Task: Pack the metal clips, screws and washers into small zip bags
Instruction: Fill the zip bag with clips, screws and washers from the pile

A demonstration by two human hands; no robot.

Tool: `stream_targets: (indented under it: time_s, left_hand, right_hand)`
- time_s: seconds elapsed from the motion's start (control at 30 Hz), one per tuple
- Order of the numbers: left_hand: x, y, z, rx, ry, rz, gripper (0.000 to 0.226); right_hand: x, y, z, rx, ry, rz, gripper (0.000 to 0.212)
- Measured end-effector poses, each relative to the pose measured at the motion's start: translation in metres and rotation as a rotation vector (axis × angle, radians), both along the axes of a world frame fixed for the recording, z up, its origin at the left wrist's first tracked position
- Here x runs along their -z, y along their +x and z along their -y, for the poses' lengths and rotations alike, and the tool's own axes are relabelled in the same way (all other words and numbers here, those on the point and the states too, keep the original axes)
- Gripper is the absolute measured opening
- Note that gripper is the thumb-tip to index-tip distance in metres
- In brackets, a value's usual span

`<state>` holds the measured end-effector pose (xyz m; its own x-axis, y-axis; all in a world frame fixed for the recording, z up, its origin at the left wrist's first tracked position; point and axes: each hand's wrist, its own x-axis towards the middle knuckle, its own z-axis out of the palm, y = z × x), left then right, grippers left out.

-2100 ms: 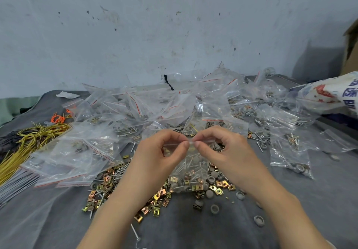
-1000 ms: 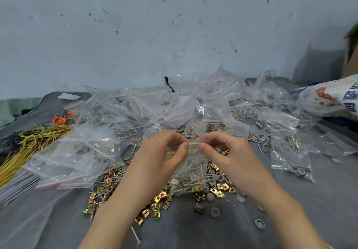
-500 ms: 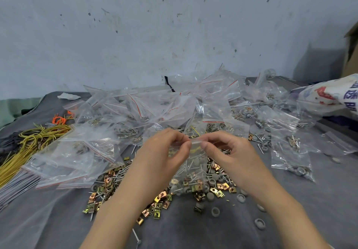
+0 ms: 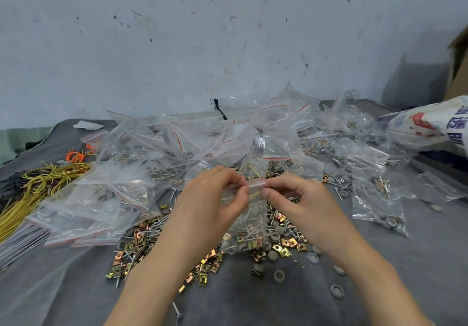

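– Left hand [image 4: 210, 204] and right hand [image 4: 301, 204]: what are they doing?
– Each pinches the top strip of one small zip bag [image 4: 253, 214] between thumb and forefinger, one hand at each end. The bag hangs between them over the middle of the desk. Its filled bottom is down among the loose metal clips [image 4: 202, 267].
– And the desk itself?
– A grey cloth [image 4: 405, 275] covers it. A heap of bags [image 4: 202, 138] with red lines spreads across the far half. Screws [image 4: 152, 227] lie mixed with the clips, and washers [image 4: 336, 291] lie beside the right forearm. Yellow wires [image 4: 38, 186] and grey rods [image 4: 20, 239] lie at the left edge, with orange ties [image 4: 74, 157] behind them.
– The room?
– A pale, speckled wall [image 4: 228, 34] stands behind the desk, and a cardboard box [image 4: 458, 67] is at the right edge.
– Any writing?
– A white sack [image 4: 430, 128] at the right edge bears red and blue print, but I cannot read it.
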<state>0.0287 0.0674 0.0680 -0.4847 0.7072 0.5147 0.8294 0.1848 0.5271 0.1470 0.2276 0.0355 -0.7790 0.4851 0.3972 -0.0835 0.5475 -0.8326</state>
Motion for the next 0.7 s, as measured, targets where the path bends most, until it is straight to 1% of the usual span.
stream_targets:
  time_s: [0.2,0.27,0.33,0.4,0.57,0.7]
  left_hand:
    - [-0.001,0.004,-0.001,0.012,0.011,0.007,0.014]
    - [-0.003,0.006,-0.001,0.015,0.012,0.007,0.011]
    - [-0.003,0.007,-0.001,0.018,0.021,0.008,0.004]
    - [-0.004,0.008,-0.001,0.015,0.026,0.013,0.003]
    - [-0.006,0.01,-0.002,0.001,0.011,0.025,0.016]
    - [-0.006,0.011,-0.003,0.015,0.006,0.024,0.015]
  right_hand:
    - [0.001,0.0,0.001,-0.009,0.009,-0.001,0.009]
    - [0.001,0.001,0.002,-0.009,0.009,-0.006,0.009]
    - [0.001,0.001,0.002,-0.008,0.01,-0.008,0.009]
    - [0.001,0.001,0.003,-0.005,0.011,-0.01,0.009]
    - [0.001,0.002,0.004,-0.007,0.012,-0.016,0.008]
    - [0.0,0.002,0.005,-0.01,0.011,-0.017,0.008]
